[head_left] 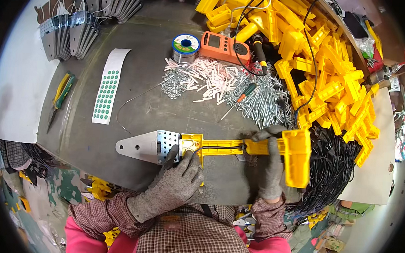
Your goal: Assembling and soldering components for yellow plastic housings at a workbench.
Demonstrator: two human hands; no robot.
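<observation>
In front of me lies a flat tool with a pointed grey metal plate (139, 147), a perforated metal guard (169, 142) and an open yellow handle shell (222, 148). A black wire runs along the inside of that shell. My left hand (174, 177), in a grey glove, is closed on the tool where guard and handle meet. Also gloved, my right hand (272, 164) grips a second yellow handle shell (297, 159) at the handle's right end. That piece partly overlaps the end of the first shell; whether they touch is hidden.
Beyond lie screws (263, 97), white tubes (210, 74), washers (173, 81), a screwdriver (240, 98), a solder spool (185, 52) and an orange meter (225, 47). Yellow shells (324, 82) heap at right above black cords (328, 174). Pliers (62, 94) and a sticker sheet (111, 57) lie left.
</observation>
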